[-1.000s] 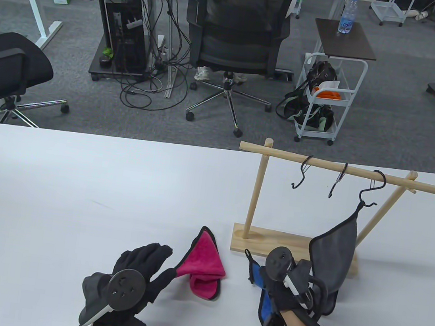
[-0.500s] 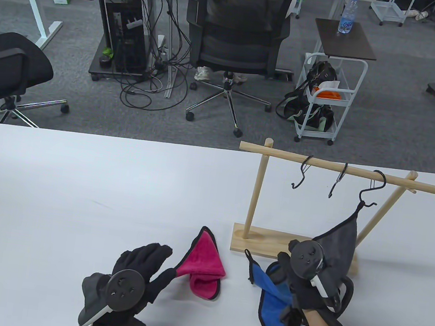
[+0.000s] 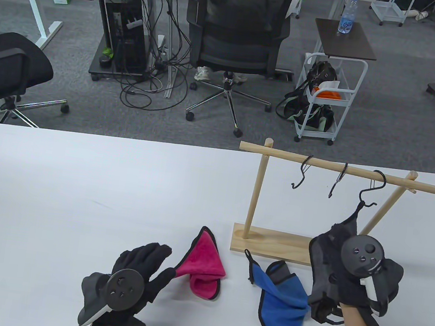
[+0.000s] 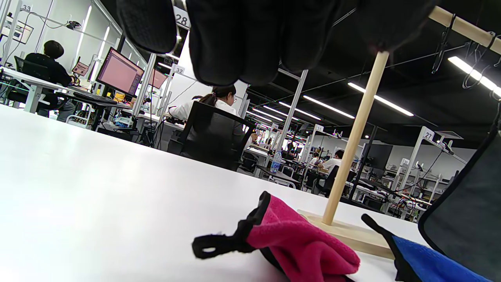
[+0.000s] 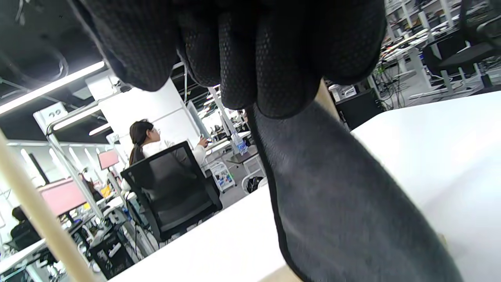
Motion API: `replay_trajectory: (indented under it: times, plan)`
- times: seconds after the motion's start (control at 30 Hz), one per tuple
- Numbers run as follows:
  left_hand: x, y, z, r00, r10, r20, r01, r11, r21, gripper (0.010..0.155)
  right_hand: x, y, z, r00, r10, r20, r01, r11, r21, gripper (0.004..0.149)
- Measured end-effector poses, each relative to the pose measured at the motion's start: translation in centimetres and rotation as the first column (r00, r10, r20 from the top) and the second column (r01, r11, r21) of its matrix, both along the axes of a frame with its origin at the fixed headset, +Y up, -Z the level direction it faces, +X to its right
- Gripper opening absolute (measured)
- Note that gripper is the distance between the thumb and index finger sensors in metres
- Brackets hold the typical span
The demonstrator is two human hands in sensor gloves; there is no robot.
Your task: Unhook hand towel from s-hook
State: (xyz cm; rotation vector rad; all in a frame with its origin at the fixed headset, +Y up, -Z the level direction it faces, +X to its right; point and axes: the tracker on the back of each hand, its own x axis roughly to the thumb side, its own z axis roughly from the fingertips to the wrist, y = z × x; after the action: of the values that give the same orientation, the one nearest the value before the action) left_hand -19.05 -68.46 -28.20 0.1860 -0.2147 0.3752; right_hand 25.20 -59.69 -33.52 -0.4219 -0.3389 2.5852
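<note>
A grey hand towel (image 3: 320, 260) hangs by its black loop from the rightmost black S-hook (image 3: 372, 191) on the wooden rack's rail (image 3: 283, 153). My right hand (image 3: 337, 243) holds the towel's upper part, just below the loop. In the right wrist view its fingers (image 5: 250, 58) curl over the grey towel (image 5: 344, 203). My left hand (image 3: 164, 262) rests open on the table, its thumb beside a pink towel (image 3: 204, 265). The left wrist view shows the pink towel (image 4: 297, 243) and the grey towel's edge (image 4: 465, 219).
A blue towel (image 3: 281, 303) lies on the table between my hands. Two empty S-hooks (image 3: 302, 174) (image 3: 337, 182) hang on the rail. The rack's base board (image 3: 271, 244) and posts stand behind the towels. The white table (image 3: 77, 192) stretches away to the left.
My right hand has left the blue towel on the table and risen up and to the right onto the grey towel. My left hand has not moved.
</note>
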Motion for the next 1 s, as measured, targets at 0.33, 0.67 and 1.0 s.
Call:
replay_trajectory:
  times: [0.33,0.67,1.0]
  plan:
    - [0.0,-0.1,-0.1,1.0,-0.007,-0.005,0.007,1.0,-0.007,0.061,3.3,0.3,0.2,0.994,-0.056,0.099,0.051,0.997,0.053,0.059]
    - [-0.1,-0.1,-0.2,1.0,-0.009,-0.013,0.009,1.0,-0.014,0.061,4.6,-2.6,-1.9,0.976,-0.183,0.118,0.181,0.983,0.028,0.069]
    - [-0.3,-0.1,-0.3,1.0,-0.011,-0.023,0.01,1.0,-0.017,0.061,5.0,-4.2,-3.7,0.96,-0.257,0.112,0.257,0.966,0.017,0.061]
